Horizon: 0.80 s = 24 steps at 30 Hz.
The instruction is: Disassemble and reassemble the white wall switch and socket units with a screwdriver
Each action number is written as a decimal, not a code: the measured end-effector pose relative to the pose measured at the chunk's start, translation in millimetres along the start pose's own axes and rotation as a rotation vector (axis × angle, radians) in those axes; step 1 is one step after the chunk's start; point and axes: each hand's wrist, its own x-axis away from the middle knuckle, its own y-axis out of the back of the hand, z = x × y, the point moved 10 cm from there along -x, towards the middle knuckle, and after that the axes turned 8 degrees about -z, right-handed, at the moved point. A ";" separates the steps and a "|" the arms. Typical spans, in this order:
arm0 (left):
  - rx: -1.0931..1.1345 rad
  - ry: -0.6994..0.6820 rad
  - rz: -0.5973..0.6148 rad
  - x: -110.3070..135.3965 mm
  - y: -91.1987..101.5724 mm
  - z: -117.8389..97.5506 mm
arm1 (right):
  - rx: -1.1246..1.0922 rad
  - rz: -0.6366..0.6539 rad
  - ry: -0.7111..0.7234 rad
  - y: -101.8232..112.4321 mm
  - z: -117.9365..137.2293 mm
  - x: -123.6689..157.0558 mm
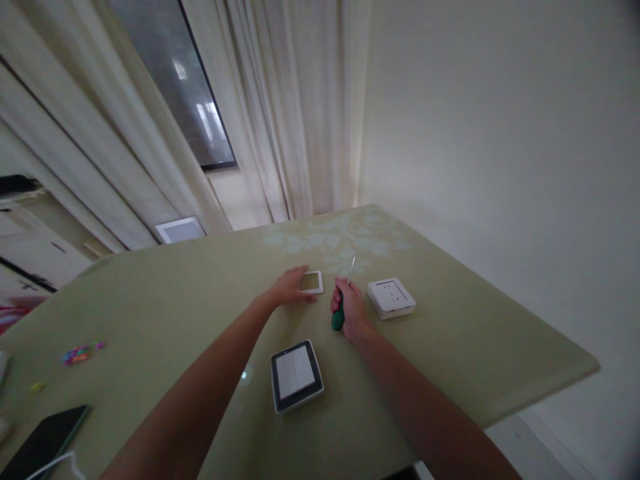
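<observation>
My left hand [289, 287] grips a thin white square frame [321, 283] by its left side, thumb near the lower edge and fingers at the upper one. The green tabletop shows through the frame's opening. Wrapped in my right hand [353, 309] is a screwdriver [338, 318] with a green handle, its metal shaft pointing up and away from me. Just right of that hand lies a white wall socket [391, 297] with its slotted face up. Closer to me, between my forearms, rests a square white device [297, 373] with a black-bordered face.
A pale green cloth covers the table [200, 280]. At the left are a dark phone [45, 440] with a white cable [55, 460], small colourful pieces [80, 353] and a yellow bit [38, 387]. Curtains [300, 113] and a wall [490, 147] stand beyond the table.
</observation>
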 end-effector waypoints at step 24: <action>0.060 -0.051 -0.090 209.6 4.8 -42.8 | 0.165 -0.013 -0.045 2.9 -17.8 -16.2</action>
